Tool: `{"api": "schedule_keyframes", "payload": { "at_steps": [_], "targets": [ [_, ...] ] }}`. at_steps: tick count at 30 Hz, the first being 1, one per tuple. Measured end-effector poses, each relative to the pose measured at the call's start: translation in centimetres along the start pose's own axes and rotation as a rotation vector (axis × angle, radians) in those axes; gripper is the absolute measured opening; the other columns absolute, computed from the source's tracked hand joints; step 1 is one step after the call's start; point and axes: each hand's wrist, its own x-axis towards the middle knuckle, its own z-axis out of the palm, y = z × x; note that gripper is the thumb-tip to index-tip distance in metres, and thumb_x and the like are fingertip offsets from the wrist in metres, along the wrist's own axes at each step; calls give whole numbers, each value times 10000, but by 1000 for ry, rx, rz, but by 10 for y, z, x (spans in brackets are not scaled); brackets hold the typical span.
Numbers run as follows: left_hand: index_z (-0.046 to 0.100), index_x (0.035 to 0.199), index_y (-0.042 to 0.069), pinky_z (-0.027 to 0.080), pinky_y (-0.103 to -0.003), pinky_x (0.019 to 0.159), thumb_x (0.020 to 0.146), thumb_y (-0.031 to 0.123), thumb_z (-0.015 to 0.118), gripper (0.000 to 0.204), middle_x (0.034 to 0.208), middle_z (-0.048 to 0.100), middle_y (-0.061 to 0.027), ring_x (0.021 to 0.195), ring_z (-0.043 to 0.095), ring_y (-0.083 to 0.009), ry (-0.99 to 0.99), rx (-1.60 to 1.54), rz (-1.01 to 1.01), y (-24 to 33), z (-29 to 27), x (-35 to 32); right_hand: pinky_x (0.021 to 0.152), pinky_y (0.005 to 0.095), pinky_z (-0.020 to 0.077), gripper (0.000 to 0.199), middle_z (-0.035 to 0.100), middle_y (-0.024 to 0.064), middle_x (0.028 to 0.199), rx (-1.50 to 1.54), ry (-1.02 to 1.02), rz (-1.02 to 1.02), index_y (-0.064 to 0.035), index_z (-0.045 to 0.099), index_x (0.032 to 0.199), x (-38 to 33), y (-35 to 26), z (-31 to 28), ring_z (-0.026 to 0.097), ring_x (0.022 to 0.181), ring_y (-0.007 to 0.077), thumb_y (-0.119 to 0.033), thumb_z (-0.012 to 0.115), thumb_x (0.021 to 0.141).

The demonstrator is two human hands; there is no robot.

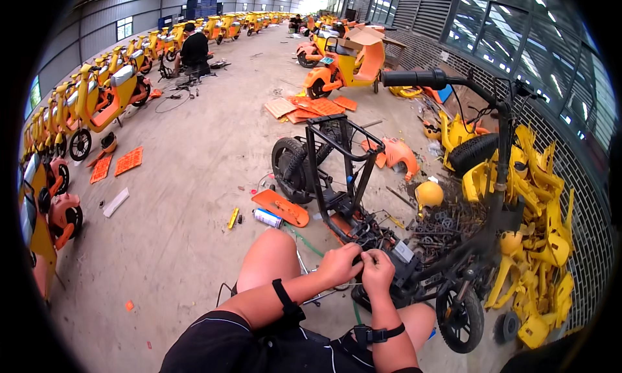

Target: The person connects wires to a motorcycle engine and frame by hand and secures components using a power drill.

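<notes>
My left hand (pixel 340 265) and my right hand (pixel 378 270) meet in front of my knees, fingers pinched together. Between their fingertips is something small and dark, too hidden to name. Just beyond them stands a stripped black scooter frame (pixel 315 159), with its rear wheel (pixel 288 171) on the far side and its front wheel (pixel 461 321) at the near right. Wiring and a grey box-shaped part (pixel 403 251) lie exposed on the frame's low middle, beside my right hand. The handlebar grip (pixel 414 79) juts out above, at the right.
An orange panel (pixel 282 208), a spray can (pixel 267 218) and a yellow tool (pixel 232 218) lie left of the frame. Yellow body panels (pixel 538 243) heap along the right wall, beside dark metal parts (pixel 447 237). Scooters (pixel 103 101) line the left; a person (pixel 194 49) crouches farther off.
</notes>
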Motion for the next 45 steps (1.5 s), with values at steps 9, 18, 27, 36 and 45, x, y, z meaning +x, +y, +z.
{"api": "schedule_keyframes", "payload": {
  "at_steps": [9,18,27,36,45],
  "targets": [
    [649,1068,12,564,-411,834,847,119,736,260,1115,689,-149,1000,684,-373,137,-253,115,9,7,-2,685,322,526,104,699,114,818,58,16,19,8,708,876,0,-13,-12,669,721,215,-81,761,864],
    [637,1060,-8,562,-409,829,837,52,727,248,1077,676,-175,981,679,-379,199,-303,154,2,20,3,748,292,520,169,706,80,935,206,-92,88,22,716,926,3,-9,-19,656,825,160,-127,784,888],
    [627,1036,32,579,-429,724,846,132,746,245,1086,688,-130,882,707,-362,201,-78,247,8,31,5,724,329,544,95,707,132,858,59,43,-33,28,707,882,3,-10,-28,697,772,240,-49,757,859],
    [643,1000,31,583,-412,703,851,223,798,287,1057,701,-114,862,713,-342,158,-44,225,16,43,11,745,271,542,100,696,85,958,462,159,226,-1,581,1023,16,19,-57,655,821,132,-98,603,1036],
    [686,920,23,587,-363,726,809,183,836,245,1006,723,-108,855,725,-297,193,-93,158,18,23,14,713,364,531,198,621,34,851,994,109,869,-82,620,1000,13,56,-74,635,789,190,-264,566,1057]
  ]
}}
